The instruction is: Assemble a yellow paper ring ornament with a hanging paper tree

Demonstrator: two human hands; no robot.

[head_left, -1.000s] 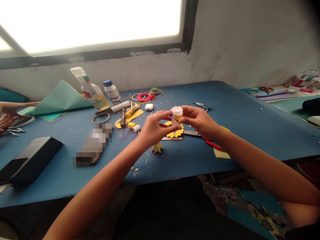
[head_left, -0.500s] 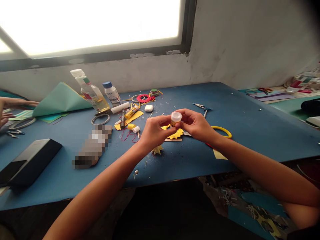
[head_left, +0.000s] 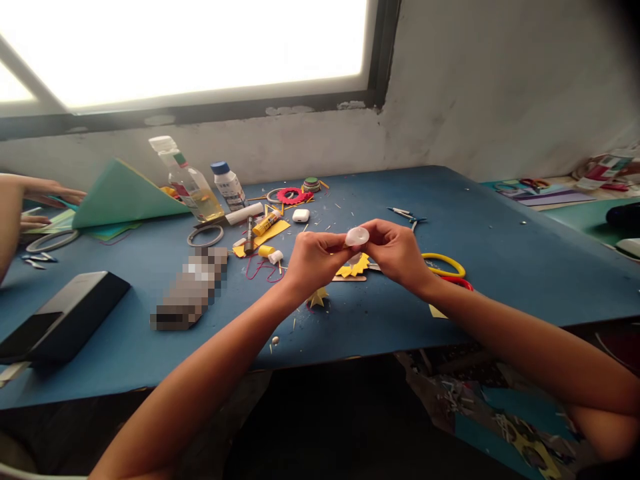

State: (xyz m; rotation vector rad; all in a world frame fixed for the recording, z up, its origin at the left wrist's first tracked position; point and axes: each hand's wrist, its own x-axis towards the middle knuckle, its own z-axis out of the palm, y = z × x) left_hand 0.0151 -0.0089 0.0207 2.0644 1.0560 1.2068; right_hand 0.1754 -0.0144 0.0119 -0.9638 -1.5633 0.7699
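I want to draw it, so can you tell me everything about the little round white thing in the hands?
The little round white thing looks like smooth, cloudy plastic. A round end faces the camera; much of its side is hidden. The left hand and right hand pinch it between them, above the blue table. I can't tell whether it's hollow.

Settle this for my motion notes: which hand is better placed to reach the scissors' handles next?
The right hand, probably: the scissors' handles lie beside its wrist, while the left hand would have to cross over. Both hold the small white container, so the right must first let go.
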